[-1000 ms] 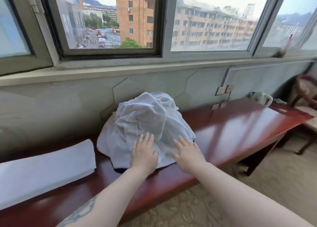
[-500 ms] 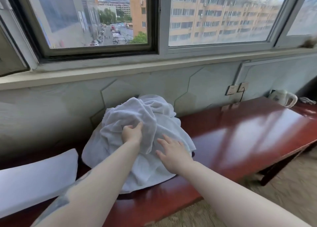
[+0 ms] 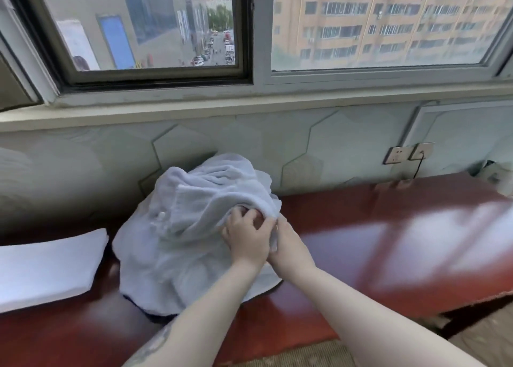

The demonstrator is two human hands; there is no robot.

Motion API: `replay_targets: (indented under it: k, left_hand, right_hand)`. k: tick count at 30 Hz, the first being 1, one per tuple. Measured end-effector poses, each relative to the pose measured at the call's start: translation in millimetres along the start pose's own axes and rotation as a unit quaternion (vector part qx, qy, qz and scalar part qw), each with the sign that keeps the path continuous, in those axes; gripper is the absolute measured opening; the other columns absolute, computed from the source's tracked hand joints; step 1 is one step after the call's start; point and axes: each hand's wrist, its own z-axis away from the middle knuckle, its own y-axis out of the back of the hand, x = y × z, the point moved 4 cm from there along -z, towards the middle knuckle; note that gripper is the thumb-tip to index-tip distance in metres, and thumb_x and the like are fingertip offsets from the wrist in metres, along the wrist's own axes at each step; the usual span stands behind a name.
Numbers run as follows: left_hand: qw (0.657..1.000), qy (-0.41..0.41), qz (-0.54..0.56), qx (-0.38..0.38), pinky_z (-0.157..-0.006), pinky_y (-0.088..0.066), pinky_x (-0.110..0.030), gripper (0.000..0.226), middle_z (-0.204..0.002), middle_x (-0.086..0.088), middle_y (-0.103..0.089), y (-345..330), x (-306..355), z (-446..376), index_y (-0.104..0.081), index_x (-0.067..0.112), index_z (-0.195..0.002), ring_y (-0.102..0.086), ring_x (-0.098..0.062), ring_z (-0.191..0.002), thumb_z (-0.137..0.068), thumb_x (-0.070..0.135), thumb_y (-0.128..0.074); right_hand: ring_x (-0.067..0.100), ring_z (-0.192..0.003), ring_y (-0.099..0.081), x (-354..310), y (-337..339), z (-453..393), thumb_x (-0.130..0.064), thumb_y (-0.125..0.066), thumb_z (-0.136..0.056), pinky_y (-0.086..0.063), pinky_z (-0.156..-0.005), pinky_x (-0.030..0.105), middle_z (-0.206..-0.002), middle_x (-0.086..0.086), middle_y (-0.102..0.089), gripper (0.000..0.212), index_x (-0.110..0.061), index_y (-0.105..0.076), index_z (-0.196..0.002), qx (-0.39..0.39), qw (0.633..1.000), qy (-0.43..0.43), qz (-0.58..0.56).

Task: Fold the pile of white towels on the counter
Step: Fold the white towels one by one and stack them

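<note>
both hands are at the right side of the pile of white towels [image 3: 191, 239], which sits heaped in the middle of the frame on the red-brown counter [image 3: 361, 255], pushed back against the hexagon-patterned wall [image 3: 249, 141]. the left hand [image 3: 247, 239] comes up from the lower centre, its fingers curled in on a fold of towel at the pile's right edge. the right hand [image 3: 288, 244] is tucked just beside it, touching it, thumb and fingers pinching the same bit of cloth; most of its fingertips are hidden behind the left hand and under the fold, so i can't tell how deep the hold goes. the two forearms run almost side by side from the bottom of the frame, and the left one covers the pile's near edge.

at the left edge of the frame lies a folded white towel [image 3: 47, 266], flat on the counter, near the pile but not touching it. a dark strip shows under the pile's front edge; i can't tell what it is. at the right, on the wall, sit two wall sockets [image 3: 408, 152] with a black cord [image 3: 417, 166] dropping from one toward the counter. at the far right edge a white object [image 3: 499, 177] stands blurred, cut off by the frame. the right half of the counter shines with glare from the window [image 3: 249, 33] along the top of the frame, with buildings and a street outside.
</note>
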Motion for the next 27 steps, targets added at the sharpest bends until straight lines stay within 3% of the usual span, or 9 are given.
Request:
replay_targets:
  k: [4, 8, 11, 13, 15, 18, 21, 24, 27]
  left_hand:
    - [0.999, -0.02, 0.015, -0.036, -0.094, -0.033, -0.036, 0.019, -0.09, 0.01, -0.051, -58, 36, 46, -0.07, 0.02, -0.081, -0.046, -0.012, -0.098, -0.084, 0.038, -0.07]
    - [0.988, -0.021, 0.037, -0.148, -0.092, -0.041, -0.042, 0.016, -0.093, 0.009, -0.057, -114, 56, 75, -0.071, 0.02, -0.086, -0.054, -0.014, -0.098, -0.086, 0.036, -0.066]
    - [0.969, 0.036, 0.131, -0.207, -0.097, -0.045, -0.044, 0.031, -0.109, 0.004, -0.066, -142, 62, 101, -0.068, 0.015, -0.107, -0.059, -0.016, -0.108, -0.08, 0.026, -0.059]
    - [0.964, 0.075, 0.084, -0.243, -0.104, -0.042, -0.038, 0.048, -0.125, 0.012, -0.058, -159, 52, 111, -0.06, 0.022, -0.124, -0.052, -0.012, -0.122, -0.077, 0.03, -0.06]
    - [0.956, 0.097, 0.026, -0.274, -0.102, -0.038, -0.027, 0.059, -0.135, 0.016, -0.05, -172, 37, 116, -0.052, 0.028, -0.133, -0.045, -0.007, -0.126, -0.075, 0.033, -0.064]
    - [0.946, 0.136, -0.013, -0.295, -0.095, -0.034, -0.019, 0.069, -0.146, 0.009, -0.04, -192, 16, 112, -0.043, 0.027, -0.141, -0.04, -0.006, -0.126, -0.078, 0.022, -0.069]
    - [0.927, 0.19, -0.059, -0.319, -0.101, -0.036, -0.025, 0.09, -0.148, 0.0, -0.035, -215, -6, 106, -0.031, 0.019, -0.15, -0.04, -0.018, -0.133, -0.073, 0.029, -0.077]
    - [0.91, 0.214, -0.064, -0.349, -0.094, -0.042, -0.027, 0.084, -0.141, 0.0, -0.042, -243, -17, 101, -0.038, 0.016, -0.143, -0.045, -0.016, -0.122, -0.074, 0.038, -0.08]
    - [0.913, 0.174, -0.169, -0.329, -0.088, -0.038, -0.03, 0.061, -0.122, 0.009, -0.05, -271, -9, 92, -0.051, 0.03, -0.121, -0.049, -0.018, -0.122, -0.071, 0.058, -0.072]
  right_hand:
    - [0.014, -0.085, -0.061, 61, 43, 12, -0.027, -0.052, -0.093, -0.048, -0.071, 0.032, -0.089, -0.014, -0.062, 0.003, -0.028, -0.051, -0.096, 0.067, 0.99, -0.055, -0.111]
    - [0.018, -0.079, -0.057, 132, 91, 10, -0.016, -0.052, -0.088, -0.041, -0.06, 0.029, -0.083, -0.005, -0.061, 0.003, -0.016, -0.054, -0.089, 0.049, 0.985, -0.133, -0.1]
    - [0.016, -0.074, -0.054, 170, 114, 9, -0.017, -0.052, -0.087, -0.037, -0.056, 0.026, -0.082, -0.003, -0.06, 0.002, -0.015, -0.053, -0.087, 0.027, 0.984, -0.155, -0.088]
    - [0.013, -0.069, -0.05, 190, 126, 5, -0.019, -0.049, -0.089, -0.034, -0.054, 0.029, -0.08, -0.003, -0.058, 0.006, -0.017, -0.05, -0.084, 0.03, 0.98, -0.172, -0.093]
    - [0.011, -0.067, -0.049, 207, 136, -1, -0.019, -0.047, -0.09, -0.033, -0.054, 0.029, -0.079, -0.004, -0.057, 0.009, -0.019, -0.048, -0.081, 0.047, 0.973, -0.189, -0.124]
    - [0.012, -0.076, -0.055, 228, 156, -18, -0.016, -0.05, -0.09, -0.036, -0.059, 0.026, -0.084, -0.01, -0.059, 0.007, -0.023, -0.052, -0.089, 0.137, 0.958, -0.187, -0.167]
    - [0.021, -0.09, -0.057, 255, 181, -37, -0.012, -0.048, -0.09, -0.04, -0.073, 0.03, -0.091, -0.009, -0.059, 0.016, -0.025, -0.053, -0.099, 0.238, 0.932, -0.207, -0.181]
    - [0.025, -0.098, -0.055, 286, 189, -55, -0.01, -0.047, -0.085, -0.043, -0.08, 0.034, -0.117, 0.0, -0.059, 0.031, -0.019, -0.057, -0.113, 0.193, 0.951, -0.227, -0.078]
    - [0.027, -0.118, -0.051, 313, 179, -57, -0.011, -0.05, -0.085, -0.043, -0.087, 0.035, -0.135, 0.003, -0.05, 0.041, -0.017, -0.057, -0.125, 0.124, 0.968, -0.219, 0.002]
